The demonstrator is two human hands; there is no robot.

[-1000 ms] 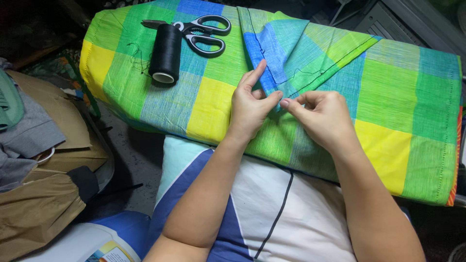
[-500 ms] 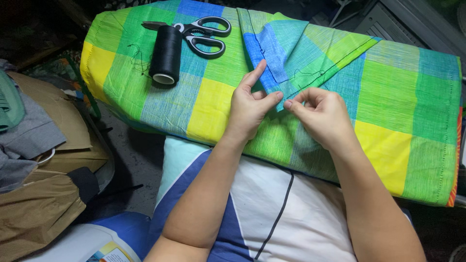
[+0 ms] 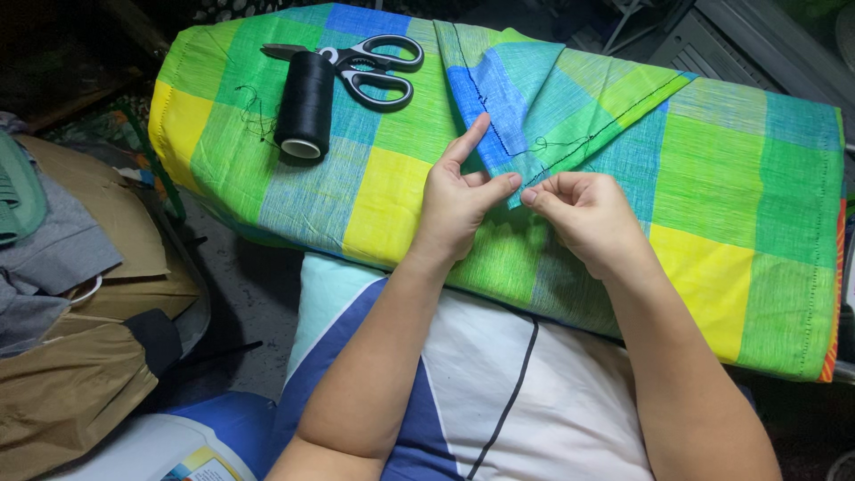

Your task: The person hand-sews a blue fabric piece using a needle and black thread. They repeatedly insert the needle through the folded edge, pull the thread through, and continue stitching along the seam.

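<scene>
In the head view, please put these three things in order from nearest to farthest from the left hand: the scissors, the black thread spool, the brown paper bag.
Measured from the left hand:
1. Scissors, up and to its left on the checked cloth. The handles come closest.
2. Black thread spool, just left of the scissors, only slightly farther.
3. Brown paper bag, far lower left, off the cloth.
</scene>
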